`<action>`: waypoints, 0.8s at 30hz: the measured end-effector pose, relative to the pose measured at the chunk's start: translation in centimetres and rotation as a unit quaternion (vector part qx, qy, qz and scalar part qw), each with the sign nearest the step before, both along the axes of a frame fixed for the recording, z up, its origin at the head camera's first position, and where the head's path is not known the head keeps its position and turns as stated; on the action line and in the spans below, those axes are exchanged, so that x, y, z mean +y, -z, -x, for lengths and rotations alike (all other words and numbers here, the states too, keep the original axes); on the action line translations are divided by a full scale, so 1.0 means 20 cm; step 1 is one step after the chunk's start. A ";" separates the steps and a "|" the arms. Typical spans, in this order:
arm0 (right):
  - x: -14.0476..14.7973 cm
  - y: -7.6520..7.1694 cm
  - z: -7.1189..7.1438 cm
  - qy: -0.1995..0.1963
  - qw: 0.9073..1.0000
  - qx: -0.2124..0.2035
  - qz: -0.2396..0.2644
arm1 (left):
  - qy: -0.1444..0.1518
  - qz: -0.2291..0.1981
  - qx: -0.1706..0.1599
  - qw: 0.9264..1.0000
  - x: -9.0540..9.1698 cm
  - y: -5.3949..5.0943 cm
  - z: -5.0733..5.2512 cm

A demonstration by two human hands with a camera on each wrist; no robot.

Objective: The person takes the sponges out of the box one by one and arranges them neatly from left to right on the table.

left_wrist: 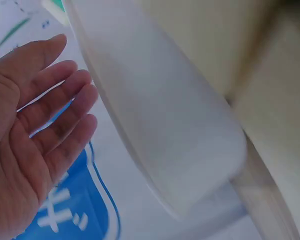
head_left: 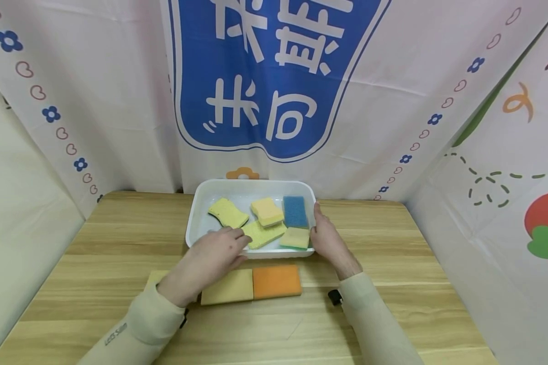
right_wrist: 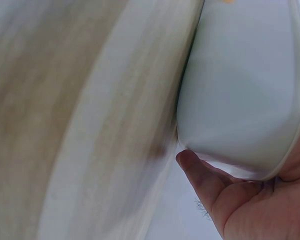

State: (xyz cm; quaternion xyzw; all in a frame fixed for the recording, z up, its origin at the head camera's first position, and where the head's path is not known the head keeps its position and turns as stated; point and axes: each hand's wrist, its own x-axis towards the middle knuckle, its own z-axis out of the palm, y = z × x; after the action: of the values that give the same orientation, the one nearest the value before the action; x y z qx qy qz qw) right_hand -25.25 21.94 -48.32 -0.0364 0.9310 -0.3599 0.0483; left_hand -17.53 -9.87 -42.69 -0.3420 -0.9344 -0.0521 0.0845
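Observation:
A white plastic tray holds several sponges. Inside it are a wavy yellow sponge, a pale yellow sponge overlapping a flat yellow sponge, a blue sponge, and a yellow sponge with a green underside. Over the tray's front left rim hovers my left hand, its fingers loosely bent; the left wrist view shows nothing in it. My right hand holds the tray's right end. In the right wrist view its thumb lies at the lower corner, and the other fingers are mostly hidden.
In front of the tray, an orange sponge and a yellow sponge lie side by side on the wooden table. Another yellow sponge is partly covered by my left forearm. A printed curtain hangs behind the tray.

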 end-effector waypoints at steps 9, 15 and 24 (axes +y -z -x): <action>0.01 0.00 0.00 0.006 1.000 -0.009 -0.003 | -0.002 0.009 -0.036 0.999 -0.22 0.05 0.07; 0.01 0.00 0.00 0.009 1.000 -0.014 -0.003 | -0.003 -0.007 -0.055 0.998 -0.30 0.09 0.08; 0.01 0.00 0.00 0.003 1.000 -0.011 -0.008 | -0.030 0.018 -0.040 0.999 -0.30 0.13 0.06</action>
State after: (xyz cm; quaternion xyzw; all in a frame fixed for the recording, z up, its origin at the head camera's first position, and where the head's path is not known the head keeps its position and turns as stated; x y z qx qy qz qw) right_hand -25.26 22.10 -48.42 -0.0294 0.9333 -0.3533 0.0574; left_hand -18.82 -15.95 -45.21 -0.3130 -0.9477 -0.0463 0.0427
